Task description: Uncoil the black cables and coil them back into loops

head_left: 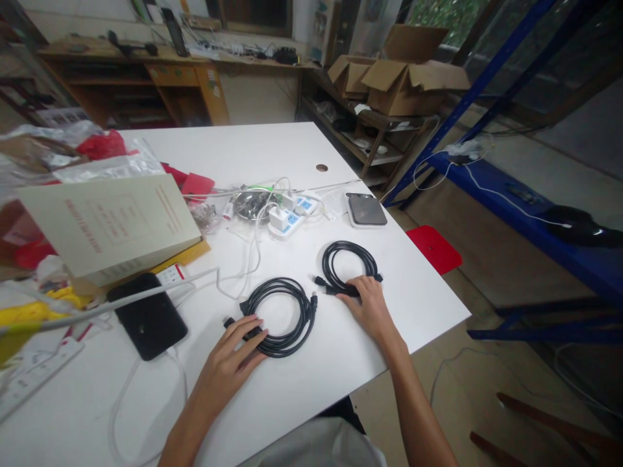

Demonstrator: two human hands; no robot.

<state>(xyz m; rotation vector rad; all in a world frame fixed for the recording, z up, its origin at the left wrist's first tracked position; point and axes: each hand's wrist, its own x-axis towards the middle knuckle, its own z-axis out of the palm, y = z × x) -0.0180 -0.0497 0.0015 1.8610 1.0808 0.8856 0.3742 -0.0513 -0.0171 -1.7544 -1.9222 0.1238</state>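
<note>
Two coiled black cables lie flat on the white table [413,311]. My left hand [231,353] grips the lower left side of the left cable coil [304,334], fingers over it and thumb at its near edge. One plug pokes out beyond my fingers, and another connector stands at the coil's right side. My right hand [368,301] is closed over the bottom of the right cable coil [374,259]. Connector ends show to the left of its fingers and one to the right. The parts of both cables under my fingers are hidden.
Left lies a black phone [148,318] beside an open printed box [117,220] and plastic bags. Behind the coils sit a white power strip [292,224] with chargers and a small square grey device [367,211]. A blue rack [525,194] stands right of the table.
</note>
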